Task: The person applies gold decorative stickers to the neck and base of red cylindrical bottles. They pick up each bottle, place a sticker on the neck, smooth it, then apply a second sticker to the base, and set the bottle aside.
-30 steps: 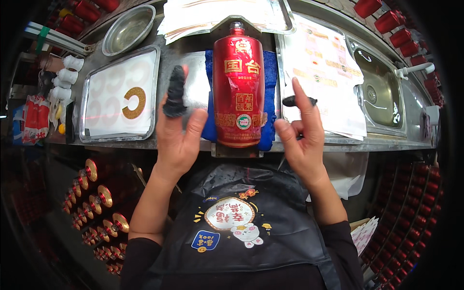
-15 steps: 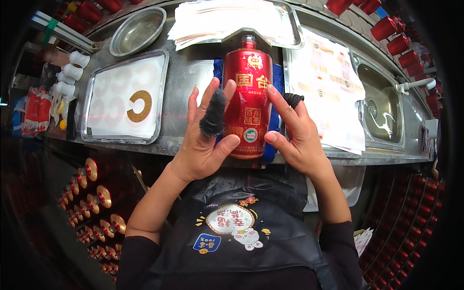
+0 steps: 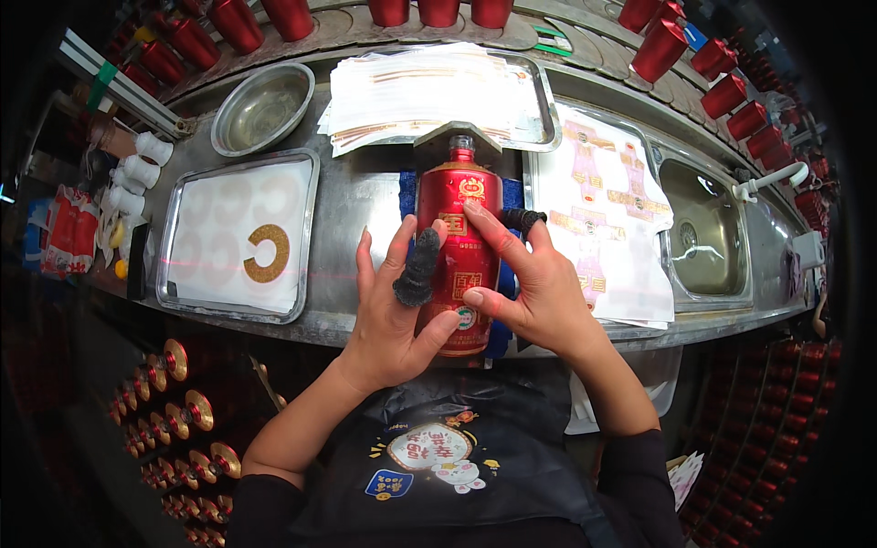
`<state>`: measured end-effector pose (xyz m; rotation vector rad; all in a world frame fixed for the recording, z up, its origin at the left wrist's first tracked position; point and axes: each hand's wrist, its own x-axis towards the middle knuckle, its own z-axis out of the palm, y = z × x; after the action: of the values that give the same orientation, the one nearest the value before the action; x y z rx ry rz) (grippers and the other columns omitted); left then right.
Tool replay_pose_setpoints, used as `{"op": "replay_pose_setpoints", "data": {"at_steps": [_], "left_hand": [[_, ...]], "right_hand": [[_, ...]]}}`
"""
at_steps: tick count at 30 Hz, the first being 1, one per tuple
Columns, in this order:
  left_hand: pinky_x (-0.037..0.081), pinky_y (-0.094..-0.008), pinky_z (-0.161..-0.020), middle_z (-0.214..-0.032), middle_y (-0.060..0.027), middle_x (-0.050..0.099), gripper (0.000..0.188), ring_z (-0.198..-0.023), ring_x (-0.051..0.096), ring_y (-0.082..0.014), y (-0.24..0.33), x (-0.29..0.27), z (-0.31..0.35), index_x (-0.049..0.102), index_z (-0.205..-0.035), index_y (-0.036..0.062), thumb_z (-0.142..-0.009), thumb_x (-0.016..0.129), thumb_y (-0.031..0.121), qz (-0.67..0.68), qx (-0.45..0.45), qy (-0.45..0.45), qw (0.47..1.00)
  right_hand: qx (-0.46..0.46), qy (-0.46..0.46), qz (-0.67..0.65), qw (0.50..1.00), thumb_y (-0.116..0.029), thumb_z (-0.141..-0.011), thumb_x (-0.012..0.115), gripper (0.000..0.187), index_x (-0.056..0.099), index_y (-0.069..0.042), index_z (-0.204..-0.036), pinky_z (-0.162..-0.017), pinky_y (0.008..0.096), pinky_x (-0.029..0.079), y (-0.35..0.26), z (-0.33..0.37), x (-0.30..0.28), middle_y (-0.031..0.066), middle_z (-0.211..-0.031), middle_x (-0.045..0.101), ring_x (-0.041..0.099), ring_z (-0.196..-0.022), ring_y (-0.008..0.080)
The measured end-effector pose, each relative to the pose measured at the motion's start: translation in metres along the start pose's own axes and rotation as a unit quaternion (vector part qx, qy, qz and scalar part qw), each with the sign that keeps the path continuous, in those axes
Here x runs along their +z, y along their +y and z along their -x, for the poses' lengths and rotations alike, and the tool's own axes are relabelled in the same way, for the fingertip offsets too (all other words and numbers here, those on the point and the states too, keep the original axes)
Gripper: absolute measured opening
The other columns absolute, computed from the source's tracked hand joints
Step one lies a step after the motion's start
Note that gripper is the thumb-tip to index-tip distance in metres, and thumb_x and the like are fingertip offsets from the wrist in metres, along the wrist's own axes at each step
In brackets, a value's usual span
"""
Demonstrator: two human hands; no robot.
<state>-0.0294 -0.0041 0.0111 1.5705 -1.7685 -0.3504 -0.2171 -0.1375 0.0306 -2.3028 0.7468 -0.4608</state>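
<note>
A glossy red bottle [image 3: 445, 301] with gold decorations lies on a blue cloth [image 3: 512, 194], its clear neck pointing away from me against a dark angular block [image 3: 484, 144]. My left hand [image 3: 388, 320] rests along the bottle's left side, fingers stretched and apart, the thumb near its lower front. Across the right part of its front lies my right hand [image 3: 539, 288], index fingertip and thumb touching the surface, not wrapped round it. Black fabric covers one finger of each hand. Left of them, a metal tray [image 3: 311, 247] holds white backing paper with one gold C-shaped decal [image 3: 267, 254].
White printed sheets [image 3: 425, 87] are stacked on a tray behind the bottle. Decal sheets [image 3: 630, 219] lie right, beside a sink [image 3: 703, 237] with a white tap [image 3: 772, 181]. A metal bowl [image 3: 262, 108] stands back left. Red bottles line a conveyor [image 3: 347, 32] beyond the counter.
The view has tilted up, so the counter sits lower in the picture. My right hand's index finger and thumb have moved inward from the bottle's right edge onto its front.
</note>
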Motion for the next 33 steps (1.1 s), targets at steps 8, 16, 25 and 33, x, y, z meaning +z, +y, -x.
{"op": "replay_pose_setpoints", "data": {"at_steps": [8,16,25,33], "left_hand": [[-0.005,-0.0519,-0.124,-0.168,-0.0255,0.020,0.077,-0.158,0.015,-0.0354,-0.005,0.010,0.010,0.010,-0.162,-0.0021,-0.101,0.052,0.021,0.194,-0.059,0.009,0.979],[-0.007,-0.0486,-0.124,-0.169,-0.0272,0.009,0.081,-0.159,0.007,-0.0365,-0.011,0.017,0.020,-0.002,-0.162,-0.0011,-0.104,0.049,0.023,0.244,-0.082,-0.008,0.966],[-0.003,-0.0659,-0.119,-0.165,-0.0202,0.031,0.079,-0.156,0.017,-0.0392,-0.006,0.000,0.005,0.022,-0.162,0.0060,-0.097,0.061,0.031,0.043,0.015,-0.017,0.999],[-0.001,-0.0685,-0.118,-0.163,-0.0208,0.035,0.083,-0.155,0.020,-0.0402,-0.003,-0.001,-0.001,0.024,-0.161,0.0048,-0.093,0.064,0.031,0.021,0.005,-0.020,1.000]], "right_hand": [[0.059,-0.038,-0.025,0.997,-0.054,-0.081,0.077,0.084,0.047,-0.026,-0.155,-0.077,0.0425,0.051,-0.005,0.009,-0.002,0.0217,-0.111,0.061,0.052,-0.081,0.0320],[0.060,-0.074,-0.004,0.995,-0.050,-0.080,0.080,0.084,0.048,-0.027,-0.155,-0.078,0.0407,0.052,-0.005,0.021,0.005,0.0214,-0.111,0.056,0.058,-0.088,0.0323],[0.044,-0.023,-0.018,0.999,-0.053,-0.080,0.078,0.084,0.046,-0.032,-0.155,-0.070,0.0419,0.052,-0.007,0.005,-0.008,0.0209,-0.096,0.057,0.055,-0.078,0.0334],[0.030,-0.027,0.005,0.999,-0.053,-0.078,0.079,0.088,0.046,-0.027,-0.156,-0.070,0.0407,0.050,0.002,-0.006,0.001,0.0176,-0.090,0.061,0.048,-0.079,0.0312]]}}
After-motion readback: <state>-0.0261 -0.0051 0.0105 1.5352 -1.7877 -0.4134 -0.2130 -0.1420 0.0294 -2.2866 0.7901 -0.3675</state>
